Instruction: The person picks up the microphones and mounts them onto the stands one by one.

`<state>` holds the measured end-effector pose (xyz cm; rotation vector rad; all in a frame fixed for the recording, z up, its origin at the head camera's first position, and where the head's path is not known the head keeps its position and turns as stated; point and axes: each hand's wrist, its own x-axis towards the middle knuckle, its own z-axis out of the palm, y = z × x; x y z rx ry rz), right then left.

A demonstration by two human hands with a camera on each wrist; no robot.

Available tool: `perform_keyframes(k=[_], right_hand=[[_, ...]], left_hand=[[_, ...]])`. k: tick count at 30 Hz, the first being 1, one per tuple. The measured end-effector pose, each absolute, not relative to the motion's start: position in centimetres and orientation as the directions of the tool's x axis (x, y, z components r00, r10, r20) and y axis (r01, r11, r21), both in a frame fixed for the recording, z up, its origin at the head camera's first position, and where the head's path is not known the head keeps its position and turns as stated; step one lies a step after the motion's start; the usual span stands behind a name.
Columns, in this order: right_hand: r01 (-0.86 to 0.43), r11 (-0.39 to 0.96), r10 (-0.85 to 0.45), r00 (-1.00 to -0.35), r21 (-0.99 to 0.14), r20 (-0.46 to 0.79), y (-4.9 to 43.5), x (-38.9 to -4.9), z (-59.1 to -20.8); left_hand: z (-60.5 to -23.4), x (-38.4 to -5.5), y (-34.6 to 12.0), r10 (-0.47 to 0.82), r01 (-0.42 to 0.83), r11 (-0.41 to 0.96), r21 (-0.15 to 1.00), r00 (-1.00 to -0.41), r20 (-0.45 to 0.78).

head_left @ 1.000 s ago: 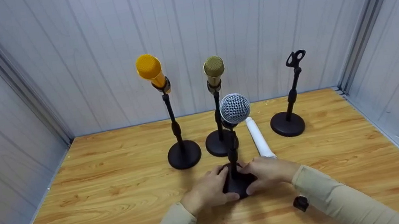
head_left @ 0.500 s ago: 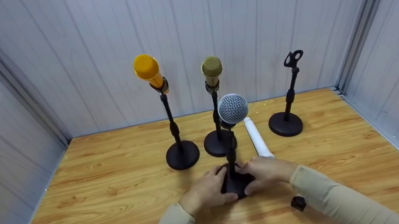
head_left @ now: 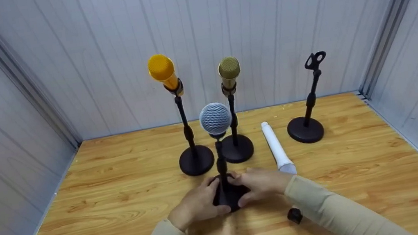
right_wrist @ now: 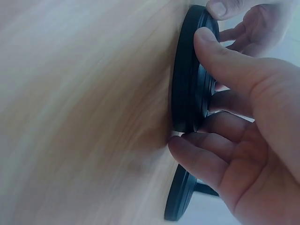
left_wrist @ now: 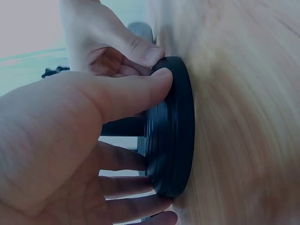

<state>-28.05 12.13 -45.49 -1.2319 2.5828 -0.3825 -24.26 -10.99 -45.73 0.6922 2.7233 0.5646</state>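
Observation:
Both hands grip the round black base of a microphone stand from opposite sides. My left hand has its thumb on the near rim and fingers round the left side. My right hand mirrors it on the right. In the left wrist view the base stands close over the wooden tabletop, a thumb on its upper face. The right wrist view shows the right thumb and curled fingers at the rim. A microphone with a silver mesh head tops this stand.
Behind it stand a stand with a yellow microphone and one with a gold microphone. A white microphone lies on the tabletop to the right. A bare stand with a clip stands farther right. Panelled walls enclose the table.
Both hands have shifted the stand with the silver-headed microphone to the left along the table. The white microphone's head has come into view. The view has also moved slightly.

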Motion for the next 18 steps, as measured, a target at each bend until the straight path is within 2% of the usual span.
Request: perform_keyframes(k=[3,8,13,18], right_hand=[[-0.734,0.595,-0.797,-0.593,-0.328,-0.118,10.4,-28.3,-45.4],[-0.759,0.579,-0.813,-0.568,-0.298,-0.130,7.7,-28.9,-45.3],[-0.754,0.589,-0.807,-0.568,-0.290,-0.162,5.0,-29.2,-45.2],[-0.774,0.618,-0.786,-0.603,-0.140,-0.137,1.7,-28.9,-45.3]], left_hand=[[-45.7,-24.2,-12.5,0.483,0.366,0.814,0.451,-0.858,-0.174],[-45.8,-23.9,-14.8,0.463,0.364,0.805,0.469,-0.880,-0.111],[-46.0,-23.7,-17.0,0.385,0.297,0.829,0.473,-0.917,-0.099],[-46.0,-23.6,-19.0,0.317,0.236,0.858,0.456,-0.942,-0.108]])
